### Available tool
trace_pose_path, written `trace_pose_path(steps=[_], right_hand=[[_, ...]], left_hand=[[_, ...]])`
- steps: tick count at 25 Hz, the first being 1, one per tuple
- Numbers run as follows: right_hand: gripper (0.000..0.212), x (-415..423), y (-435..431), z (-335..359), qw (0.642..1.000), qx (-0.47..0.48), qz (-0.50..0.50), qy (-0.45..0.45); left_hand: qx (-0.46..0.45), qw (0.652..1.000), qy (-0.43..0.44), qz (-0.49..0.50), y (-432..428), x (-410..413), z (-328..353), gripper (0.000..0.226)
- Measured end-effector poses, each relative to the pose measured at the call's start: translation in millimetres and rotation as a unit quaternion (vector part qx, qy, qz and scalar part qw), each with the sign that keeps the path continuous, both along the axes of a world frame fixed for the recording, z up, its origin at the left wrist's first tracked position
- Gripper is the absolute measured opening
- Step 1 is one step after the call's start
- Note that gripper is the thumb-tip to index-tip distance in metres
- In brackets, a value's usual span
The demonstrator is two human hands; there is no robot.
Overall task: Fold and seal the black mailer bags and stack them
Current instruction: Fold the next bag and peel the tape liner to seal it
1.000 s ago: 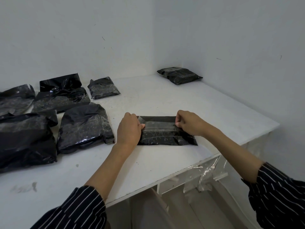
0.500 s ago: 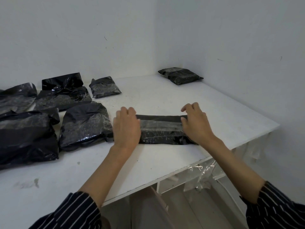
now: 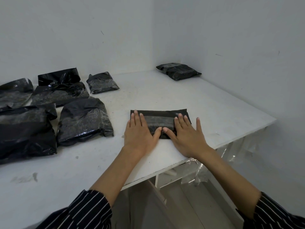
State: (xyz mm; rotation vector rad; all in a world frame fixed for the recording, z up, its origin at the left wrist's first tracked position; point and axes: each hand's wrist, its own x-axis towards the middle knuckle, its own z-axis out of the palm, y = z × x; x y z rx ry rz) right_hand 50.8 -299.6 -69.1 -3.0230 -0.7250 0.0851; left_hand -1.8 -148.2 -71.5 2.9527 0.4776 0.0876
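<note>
Both palms flat: left hand [image 3: 140, 129] and right hand [image 3: 187, 135] are pressing down on the folded mailer bag [image 3: 158, 112], fingers straight and spread, thumbs nearly meeting at its near edge. No pinch, nothing curling round it. Likely reason: they're bearing down on the flap so the adhesive takes across the full width. The shiny band [image 3: 159, 120] between the hands looks like that seam. Bag is lying flat on the white table [image 3: 165, 93], close to the near-right edge, in easy reach. Left of it, a cluster of loose bags [image 3: 85, 119] is waiting, some overlapping, apparently not yet sealed. At the far-right corner one finished packet [image 3: 179, 71] is sitting alone. It's probably the start of the stack, kept well apart from the unsealed lot.
</note>
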Motion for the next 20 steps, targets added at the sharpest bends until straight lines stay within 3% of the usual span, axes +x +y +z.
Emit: trace_pose_path(steps=[3, 6, 9, 11, 13, 14, 16, 18, 20], right_hand=[[0.095, -4, 1, 3, 0.998, -0.029, -0.053, 0.004], [0.106, -9, 2, 12, 0.993, -0.051, -0.104, 0.005], [0.083, -9, 5, 14, 0.995, -0.024, -0.011, -0.094], [0.06, -8, 10, 10, 0.992, 0.041, 0.092, -0.08], [0.048, -8, 11, 4, 0.985, 0.095, 0.135, -0.057], [0.039, -9, 10, 0, 0.974, 0.13, 0.153, -0.103], [0.017, -6, 9, 0, 0.943, 0.205, 0.153, -0.212], [0.02, 2, 10, 12, 0.937, 0.262, 0.099, -0.21], [0.018, 22, 17, 16, 0.953, 0.246, 0.057, -0.168]], left_hand=[[0.006, 0.998, 0.028, 0.063, 2, -4, 4, 0.111], [0.028, 0.994, 0.019, 0.099, 2, -6, 5, 0.12], [0.084, 0.993, -0.077, -0.024, 3, -3, 0, 0.093], [0.092, 0.982, -0.099, -0.134, 2, 0, -1, 0.07], [0.053, 0.98, -0.109, -0.155, 2, 2, 0, 0.049], [0.042, 0.976, -0.145, -0.158, 2, 1, 0, 0.041], [0.03, 0.959, -0.226, -0.166, -1, -2, 4, 0.027], [-0.008, 0.954, -0.26, -0.151, -2, 5, 8, 0.023], [-0.034, 0.964, -0.233, -0.12, 0, 23, 10, 0.029]])
